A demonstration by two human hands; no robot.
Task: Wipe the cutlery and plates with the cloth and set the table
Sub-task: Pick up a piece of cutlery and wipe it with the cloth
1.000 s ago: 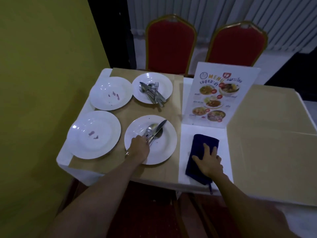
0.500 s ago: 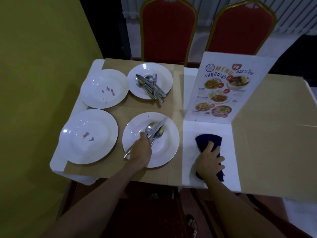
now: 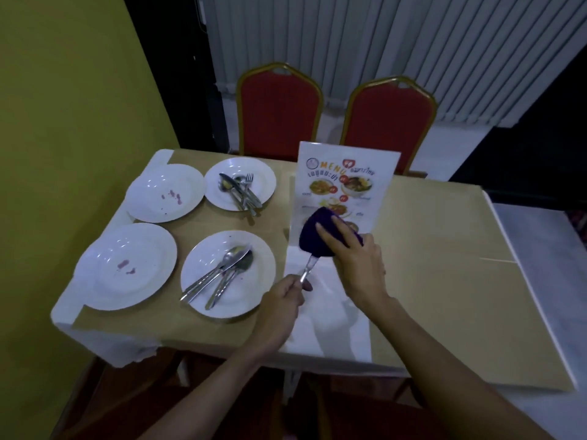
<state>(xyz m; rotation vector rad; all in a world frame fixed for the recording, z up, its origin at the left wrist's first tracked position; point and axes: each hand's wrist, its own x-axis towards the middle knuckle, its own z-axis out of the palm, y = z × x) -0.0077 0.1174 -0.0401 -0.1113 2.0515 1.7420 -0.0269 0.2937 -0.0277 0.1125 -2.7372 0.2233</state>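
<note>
My left hand grips the handle of a metal cutlery piece above the white mat. Its head is hidden inside the dark blue cloth, which my right hand holds wrapped around it. The near white plate carries a knife and spoons. A far plate holds more cutlery. Two plates on the left, one far and one near, show small reddish stains.
A standing menu card rises just behind the cloth. Two red chairs face me across the table, which has tan mats. A yellow wall runs close along the left side. The right half of the table carries only a tan mat.
My left hand lifted one cutlery piece off the near plate and carried it right. My right hand picked the cloth up from the mat and wrapped it over the piece's head.
</note>
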